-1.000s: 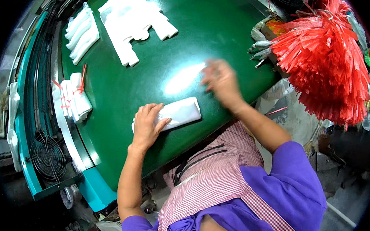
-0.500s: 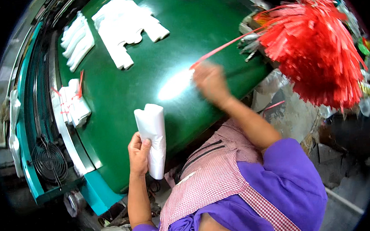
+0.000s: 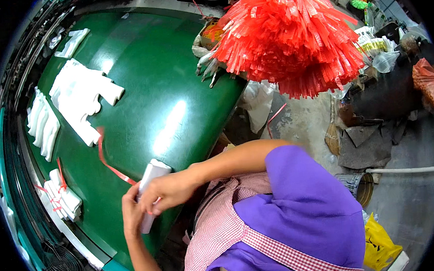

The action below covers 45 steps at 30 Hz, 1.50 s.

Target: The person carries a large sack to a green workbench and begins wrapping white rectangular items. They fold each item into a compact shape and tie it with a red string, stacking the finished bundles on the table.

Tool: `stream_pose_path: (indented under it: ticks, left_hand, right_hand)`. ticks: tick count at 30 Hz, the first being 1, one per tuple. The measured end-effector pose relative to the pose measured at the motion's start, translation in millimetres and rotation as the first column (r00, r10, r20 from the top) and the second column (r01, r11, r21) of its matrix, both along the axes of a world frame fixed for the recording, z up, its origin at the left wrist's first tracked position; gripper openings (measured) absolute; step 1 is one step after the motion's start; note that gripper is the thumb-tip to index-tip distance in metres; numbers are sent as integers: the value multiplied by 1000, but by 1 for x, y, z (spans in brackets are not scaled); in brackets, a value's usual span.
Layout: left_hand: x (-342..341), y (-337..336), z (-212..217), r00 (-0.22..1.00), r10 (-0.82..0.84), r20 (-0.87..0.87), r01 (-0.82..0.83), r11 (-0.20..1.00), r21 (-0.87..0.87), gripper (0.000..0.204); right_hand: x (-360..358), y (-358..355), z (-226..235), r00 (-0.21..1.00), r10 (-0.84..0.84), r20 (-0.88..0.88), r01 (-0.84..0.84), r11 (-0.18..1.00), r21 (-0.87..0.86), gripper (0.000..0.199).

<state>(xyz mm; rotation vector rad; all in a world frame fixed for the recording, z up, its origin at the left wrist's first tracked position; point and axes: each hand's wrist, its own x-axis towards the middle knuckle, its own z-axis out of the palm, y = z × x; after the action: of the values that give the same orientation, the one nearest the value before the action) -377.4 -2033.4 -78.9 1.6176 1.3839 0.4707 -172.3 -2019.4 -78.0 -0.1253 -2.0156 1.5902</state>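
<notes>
My left hand [image 3: 131, 211] is closed around a folded roll of white plastic bags [image 3: 155, 171], held above the near edge of the green tabletop [image 3: 141, 118]. Crossing over it, my right hand [image 3: 171, 191] presses against the roll, its fingers pinched on a red plastic strip [image 3: 111, 166]. One end of that strip sticks out past the roll, over the tabletop; a short bit shows under my right fingers. The two hands hide the middle of the roll.
A stack of white plastic bags [image 3: 78, 97] lies left on the table, folded ones [image 3: 43, 125] beside it. Rolls tied with red strips [image 3: 64, 197] sit by the left edge. A large bunch of red strips [image 3: 291, 41] hangs at the far right.
My right hand has come back from the right with a red strip and now meets my left hand at the roll. The view has shifted to the right.
</notes>
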Motion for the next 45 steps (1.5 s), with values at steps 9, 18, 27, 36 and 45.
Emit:
stream_pose_path:
  ticks: [9,18,27,36,45]
  left_hand:
    - [-7,-7,-36,838,305,453,-384,919,91,18]
    - [2,-5,-37,909,333,251,-387,897,213,8]
    - [8,-26,-13,983,11,-184,150,530,834,15]
    - [-63,17,1,834,492,-251,-96,576,812,16]
    - [-87,33,-4,631,488,-602,13,770,638,55]
  right_hand:
    - [-17,16,-27,838,-498,222,240,704,668,11]
    - [-26,35,-4,927,-181,330,261,941,-217,16]
    - [-26,38,-28,900,-300,317,272,953,131,14]
    - [-46,31,12,885,-408,225,43,551,833,30]
    - [-120,163,1,833,-539,-128,415,454,788,45]
